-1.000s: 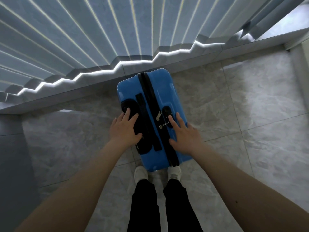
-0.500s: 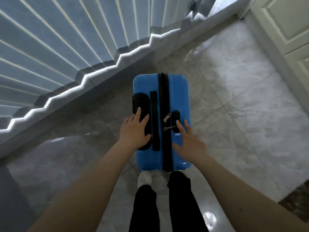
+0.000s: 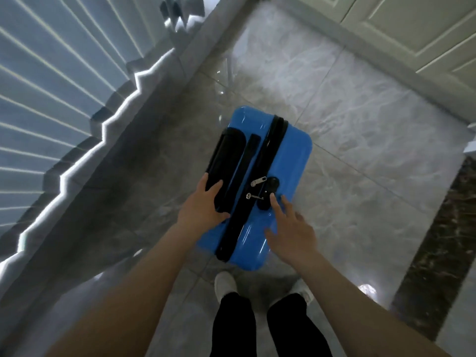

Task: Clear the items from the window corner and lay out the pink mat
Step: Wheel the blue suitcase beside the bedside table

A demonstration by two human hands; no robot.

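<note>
Clearing is being carried out: blue suitcase is being pushed under spread left hand and right hand; steering away from curtain is needed next.

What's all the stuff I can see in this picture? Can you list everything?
suitcase: one, blue with black zip and handle, upright on the floor, centre
zip pulls: two, silver, on the suitcase top
blinds: one set, grey-blue vertical slats, left
floor: grey marble tiles, dark strip at right
doors: white panelled, upper right
left hand: flat on the black handle
right hand: fingers spread on the suitcase top
legs: two, black trousers, white shoes
</note>
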